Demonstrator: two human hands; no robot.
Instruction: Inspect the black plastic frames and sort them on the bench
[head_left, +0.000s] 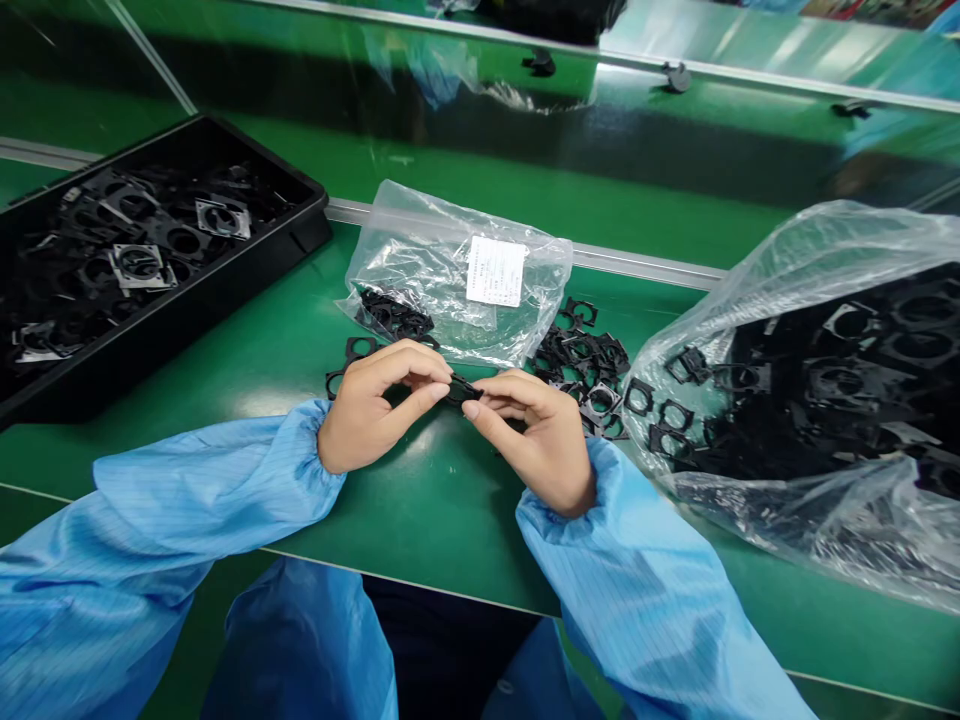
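Between my two hands, above the green table, is a small black plastic frame part (463, 389). My left hand (382, 403) pinches its left end between thumb and fingers. The thumb and fingers of my right hand (536, 430) grip its right end. Fingertips cover much of the part, so its full shape is hidden. Just behind my right hand lies a pile of black square frames with round openings (581, 355). A few more black frames (360, 348) lie beside and behind my left hand.
A clear plastic bag with a white label (450, 250) lies at the back, some black parts at its mouth. On the left stands a black bin (247, 270) holding many frames, some with silvery faces. A large open clear bag (675, 320) of black frames fills the right.
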